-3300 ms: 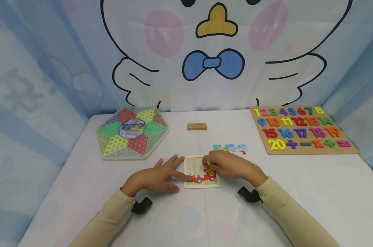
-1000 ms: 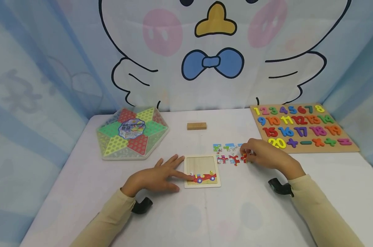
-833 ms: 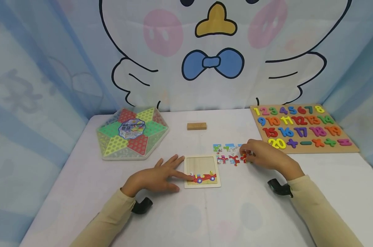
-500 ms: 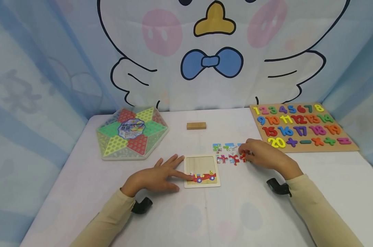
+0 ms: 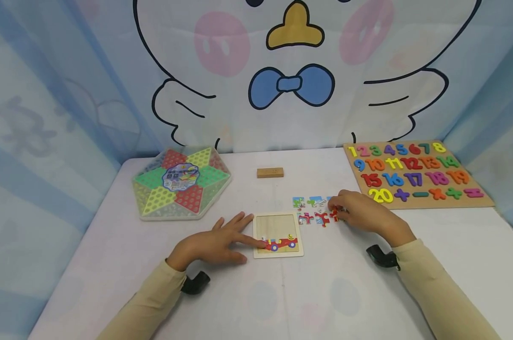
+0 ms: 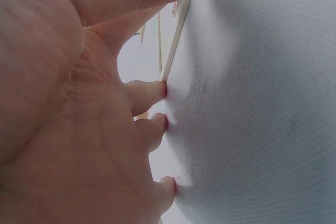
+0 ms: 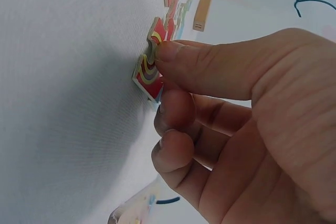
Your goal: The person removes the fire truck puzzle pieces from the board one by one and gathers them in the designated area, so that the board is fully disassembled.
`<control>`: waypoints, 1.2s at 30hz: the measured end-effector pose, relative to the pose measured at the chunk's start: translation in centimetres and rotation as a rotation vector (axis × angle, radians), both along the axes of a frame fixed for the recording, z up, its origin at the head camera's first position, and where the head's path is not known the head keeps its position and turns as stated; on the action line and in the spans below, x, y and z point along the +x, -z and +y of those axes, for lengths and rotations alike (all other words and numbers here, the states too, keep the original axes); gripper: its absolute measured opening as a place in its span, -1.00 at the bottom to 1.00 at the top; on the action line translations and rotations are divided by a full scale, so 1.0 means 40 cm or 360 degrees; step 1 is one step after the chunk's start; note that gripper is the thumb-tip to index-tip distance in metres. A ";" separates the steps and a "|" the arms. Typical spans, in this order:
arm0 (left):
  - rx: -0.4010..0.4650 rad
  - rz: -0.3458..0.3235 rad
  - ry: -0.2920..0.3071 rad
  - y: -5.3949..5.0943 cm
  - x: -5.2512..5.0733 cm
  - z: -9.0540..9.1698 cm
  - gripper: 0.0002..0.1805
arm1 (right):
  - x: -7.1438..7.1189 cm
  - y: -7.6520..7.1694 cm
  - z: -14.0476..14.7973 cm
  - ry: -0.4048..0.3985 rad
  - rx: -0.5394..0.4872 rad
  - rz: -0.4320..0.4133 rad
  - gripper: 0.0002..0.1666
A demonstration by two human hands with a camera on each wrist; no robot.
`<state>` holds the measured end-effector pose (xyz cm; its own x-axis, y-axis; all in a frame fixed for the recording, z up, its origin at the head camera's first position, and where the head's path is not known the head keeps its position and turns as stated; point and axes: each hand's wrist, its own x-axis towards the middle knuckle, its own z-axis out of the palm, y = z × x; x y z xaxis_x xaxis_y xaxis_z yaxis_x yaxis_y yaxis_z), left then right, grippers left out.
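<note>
A small wooden puzzle tray [image 5: 277,227] lies on the table, with red car pieces [image 5: 282,244] joined along its lower part. My left hand [image 5: 218,243] is spread beside the tray, its index finger resting on the car's left end. In the left wrist view the other fingertips [image 6: 161,88] touch the tabletop near the tray's edge. My right hand [image 5: 363,212] pinches a red puzzle piece [image 7: 149,77] with yellow curves between thumb and finger, low over the table. Left of it, loose puzzle pieces [image 5: 322,218] lie in two rows, partly hidden by the fingers.
A hexagonal checkers box [image 5: 182,184] stands at the back left. A small wooden block [image 5: 270,173] lies at the back middle. The number board [image 5: 418,174] occupies the back right, just behind my right hand. A patterned curtain [image 5: 290,123] hangs behind the table.
Over three seconds ago my right hand was at the tray with a red piece; it has since moved right to the loose pieces, where it stays. My left hand has not moved.
</note>
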<state>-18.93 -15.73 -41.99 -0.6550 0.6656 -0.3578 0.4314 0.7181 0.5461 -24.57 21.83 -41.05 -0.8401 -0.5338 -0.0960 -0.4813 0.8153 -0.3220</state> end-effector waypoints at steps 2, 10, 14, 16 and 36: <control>0.0004 0.0000 -0.0004 0.000 0.000 0.001 -0.47 | -0.001 0.002 0.001 0.0001 0.0002 0.0003 -0.78; 0.0006 -0.0008 -0.0013 -0.002 0.000 0.002 -0.47 | 0.002 0.004 0.000 0.0036 -0.0002 0.0043 -0.77; 0.0014 -0.0008 -0.0015 -0.003 0.001 0.002 -0.48 | 0.006 0.001 -0.002 0.0091 0.0001 0.0044 -0.72; 0.0013 -0.0007 -0.0014 -0.003 0.000 0.001 -0.48 | 0.007 0.000 -0.003 0.0131 0.0008 0.0031 -0.66; 0.0016 -0.0012 -0.0022 0.000 0.001 0.001 -0.48 | 0.001 -0.004 0.001 0.0008 -0.0013 -0.0035 -0.80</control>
<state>-18.91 -15.70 -41.99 -0.6614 0.6601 -0.3561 0.4176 0.7185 0.5563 -24.52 21.88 -40.88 -0.8406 -0.5305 -0.1099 -0.4700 0.8150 -0.3390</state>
